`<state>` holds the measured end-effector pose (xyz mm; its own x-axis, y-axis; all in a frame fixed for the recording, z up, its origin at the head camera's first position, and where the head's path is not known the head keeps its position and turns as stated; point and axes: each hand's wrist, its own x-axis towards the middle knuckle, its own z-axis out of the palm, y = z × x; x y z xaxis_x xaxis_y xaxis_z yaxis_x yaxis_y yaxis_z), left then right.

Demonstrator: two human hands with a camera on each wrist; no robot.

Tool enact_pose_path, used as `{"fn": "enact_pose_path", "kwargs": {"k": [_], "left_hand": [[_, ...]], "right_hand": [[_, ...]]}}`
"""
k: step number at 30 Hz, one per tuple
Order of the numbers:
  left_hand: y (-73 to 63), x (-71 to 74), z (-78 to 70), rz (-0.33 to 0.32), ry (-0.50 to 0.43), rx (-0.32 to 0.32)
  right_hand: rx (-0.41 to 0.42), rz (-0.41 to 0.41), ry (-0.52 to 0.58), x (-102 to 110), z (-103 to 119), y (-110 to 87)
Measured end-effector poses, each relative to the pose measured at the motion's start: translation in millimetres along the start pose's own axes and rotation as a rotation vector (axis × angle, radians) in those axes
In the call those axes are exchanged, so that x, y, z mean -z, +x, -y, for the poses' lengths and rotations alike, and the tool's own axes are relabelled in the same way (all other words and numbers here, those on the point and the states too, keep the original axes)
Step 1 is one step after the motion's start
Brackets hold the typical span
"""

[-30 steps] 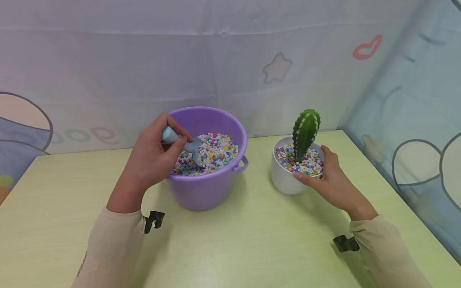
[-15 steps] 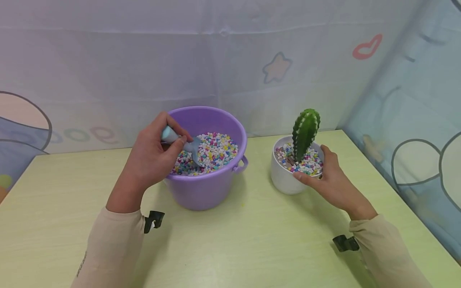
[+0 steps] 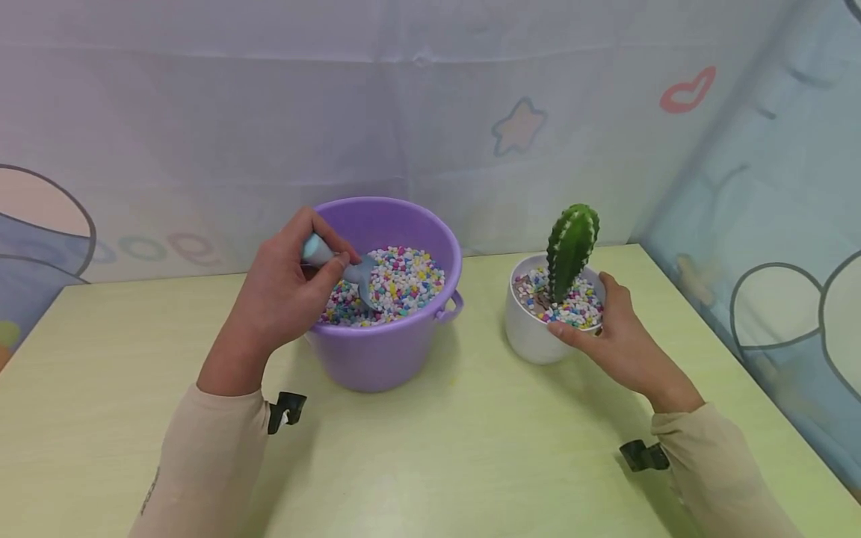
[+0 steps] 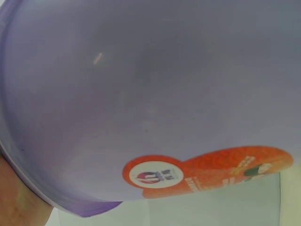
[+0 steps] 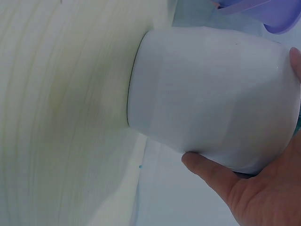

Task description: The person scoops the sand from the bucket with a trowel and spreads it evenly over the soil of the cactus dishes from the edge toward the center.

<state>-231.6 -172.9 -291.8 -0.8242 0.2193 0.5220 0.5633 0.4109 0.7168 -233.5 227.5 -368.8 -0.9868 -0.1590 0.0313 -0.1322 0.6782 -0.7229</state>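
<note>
My left hand [image 3: 285,284] pinches the light blue handle of a small scoop [image 3: 359,278] over the purple bucket [image 3: 377,362]. The scoop's blade dips into multicoloured pebbles [image 3: 410,280] inside. In the left wrist view, the bucket's side [image 4: 150,94] fills most of the picture. My right hand [image 3: 622,347] grips the white pot [image 3: 534,336] at its rim, thumb at the front and fingers on the far right side. A green cactus [image 3: 570,250] stands in the pot among similar pebbles, with a brownish patch at its left. The right wrist view shows the pot's base on the table.
Both containers stand on a pale wood-grain table [image 3: 403,463], the bucket left of the pot. Close behind them hangs a printed cloth [image 3: 282,127], and another printed cloth [image 3: 773,187] borders the right side. The bucket's handle lug [image 3: 451,306] juts toward the pot.
Both hands, the scoop and the pot keep their places; only a very slight shift of the head view shows.
</note>
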Motion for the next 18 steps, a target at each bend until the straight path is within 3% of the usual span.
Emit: {"fn": "enact_pose_path", "kwargs": {"k": [18], "left_hand": [[-0.4,-1.3,0.4,-0.023,-0.017,-0.017]], "right_hand": [[0.007,0.000,0.009,0.0,0.2,0.6]]}}
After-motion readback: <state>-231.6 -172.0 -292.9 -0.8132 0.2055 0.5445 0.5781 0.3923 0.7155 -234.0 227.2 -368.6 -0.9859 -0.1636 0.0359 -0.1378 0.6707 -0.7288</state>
